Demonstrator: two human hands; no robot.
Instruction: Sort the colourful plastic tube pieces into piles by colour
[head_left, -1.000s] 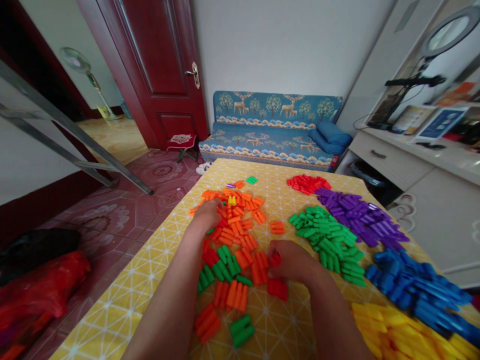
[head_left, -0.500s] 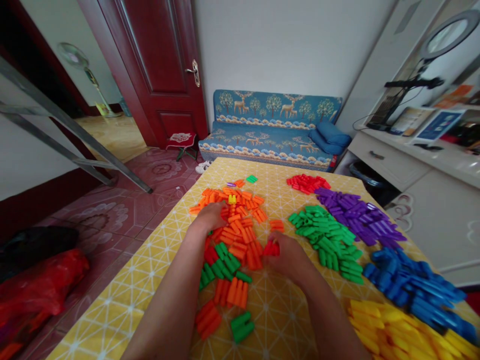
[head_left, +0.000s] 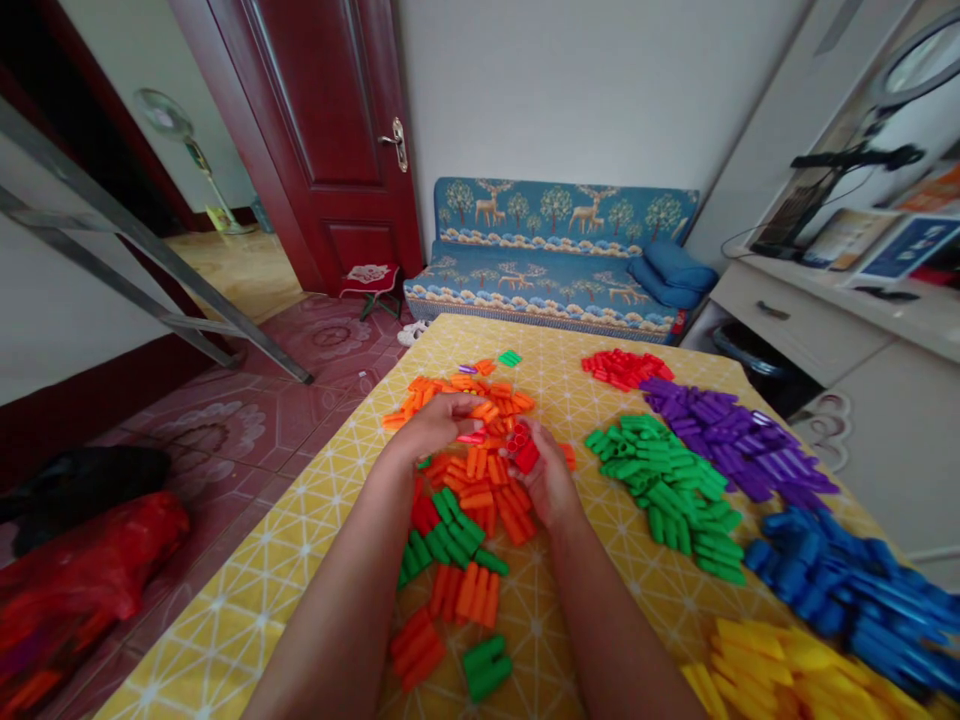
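My left hand (head_left: 439,428) is over the pile of orange plastic tube blocks (head_left: 480,490), its fingers closed on a red block (head_left: 471,438) that shows only in part. Close by on the right, my right hand (head_left: 549,478) is closed around red tube blocks (head_left: 525,450), their round open ends turned up. Green blocks (head_left: 454,530) lie at the near side of the orange pile, with a few red ones among them. Nearer to me are loose orange blocks (head_left: 418,648) and a green one (head_left: 487,667).
On the right of the yellow patterned tablecloth (head_left: 277,545) are sorted heaps: red (head_left: 626,368), green (head_left: 660,480), purple (head_left: 739,440), blue (head_left: 847,570) and yellow (head_left: 795,670). Beyond the table stands a blue sofa (head_left: 517,265); a cabinet (head_left: 817,335) is at right, a ladder (head_left: 150,250) at left.
My right hand has moved up and left with the red blocks, turning so their open ends show. My left hand has shifted slightly right, and a red block now shows at its fingers.
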